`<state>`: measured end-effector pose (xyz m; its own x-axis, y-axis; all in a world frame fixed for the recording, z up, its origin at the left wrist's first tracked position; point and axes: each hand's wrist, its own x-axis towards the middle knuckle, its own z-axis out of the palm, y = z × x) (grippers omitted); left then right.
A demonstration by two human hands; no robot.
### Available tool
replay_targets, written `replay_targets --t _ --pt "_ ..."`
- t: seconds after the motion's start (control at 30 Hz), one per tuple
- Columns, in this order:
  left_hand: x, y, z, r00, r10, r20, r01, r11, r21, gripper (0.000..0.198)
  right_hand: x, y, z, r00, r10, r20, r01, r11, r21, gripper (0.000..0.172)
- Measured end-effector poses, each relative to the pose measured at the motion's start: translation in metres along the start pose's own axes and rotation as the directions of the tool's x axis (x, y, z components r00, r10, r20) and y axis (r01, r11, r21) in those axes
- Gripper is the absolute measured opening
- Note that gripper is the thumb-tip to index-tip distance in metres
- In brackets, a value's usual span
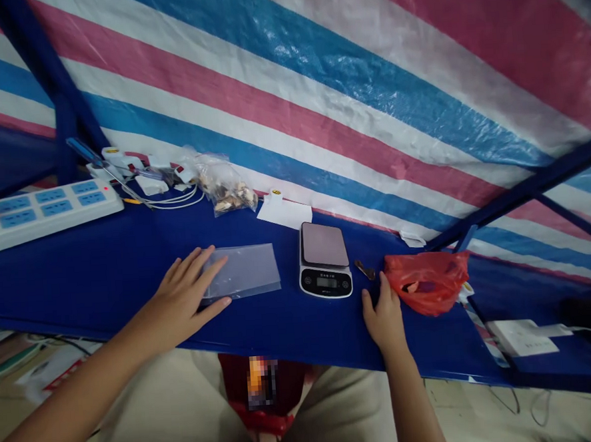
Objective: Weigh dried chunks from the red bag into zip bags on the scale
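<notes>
My left hand (192, 290) lies with its fingers spread over the left end of some clear plastic bags (251, 269), flat on the blue table. To their right stands a small digital kitchen scale (324, 262) with nothing on its plate. Beside the scale lies a small dark brownish metal piece (364, 269), its kind unclear. My right hand (385, 312) rests at the near left side of a red plastic bag (432, 279), fingertips touching or nearly touching it. That bag's mouth gapes, and its contents are mostly hidden.
A white power strip (49, 209) runs along the left, with cables and a blue-handled screwdriver (85, 152) behind it. Clear bags of brownish pieces (231, 195) and a white card (285, 211) sit at the back. A white adapter (523, 337) is far right.
</notes>
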<state>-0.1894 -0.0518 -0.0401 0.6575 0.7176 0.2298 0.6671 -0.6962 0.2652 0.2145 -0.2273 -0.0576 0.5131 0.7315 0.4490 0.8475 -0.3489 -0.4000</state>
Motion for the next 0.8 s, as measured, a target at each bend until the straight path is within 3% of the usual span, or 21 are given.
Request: replay_targets --t 0.2,0.43,0.53,0.63,0.73,0.8 --pt "0.022 0.002 0.006 1.000 -0.021 -0.017 0.021 1.000 0.019 0.076 0.036 0.002 0.018 0.980 -0.174 0.092 0.172 0.985 0.036 0.048" --pt "0.049 0.022 0.008 0.992 -0.122 -0.033 0.123 0.992 0.004 0.075 0.033 -0.001 0.010 0.991 -0.134 -0.017 0.134 0.991 0.013 0.038" --pt "0.052 0.020 -0.006 0.981 -0.134 -0.142 0.119 0.987 -0.107 0.069 0.031 -0.003 0.007 0.996 -0.087 -0.019 0.086 0.996 -0.026 0.037" --pt "0.055 0.005 -0.025 0.905 -0.321 -0.279 0.235 0.924 -0.302 0.058 0.031 -0.006 0.007 1.000 -0.024 -0.007 0.023 0.999 -0.043 0.037" --pt "0.056 -0.011 -0.035 0.752 -0.600 -0.274 0.387 0.738 -0.553 0.051 0.032 -0.008 0.006 0.999 0.043 0.003 -0.042 0.999 -0.018 0.038" --pt "0.056 -0.015 -0.036 0.657 -0.720 -0.225 0.436 0.606 -0.665 0.042 0.032 -0.009 0.004 0.996 0.086 0.014 -0.086 0.996 0.012 0.038"
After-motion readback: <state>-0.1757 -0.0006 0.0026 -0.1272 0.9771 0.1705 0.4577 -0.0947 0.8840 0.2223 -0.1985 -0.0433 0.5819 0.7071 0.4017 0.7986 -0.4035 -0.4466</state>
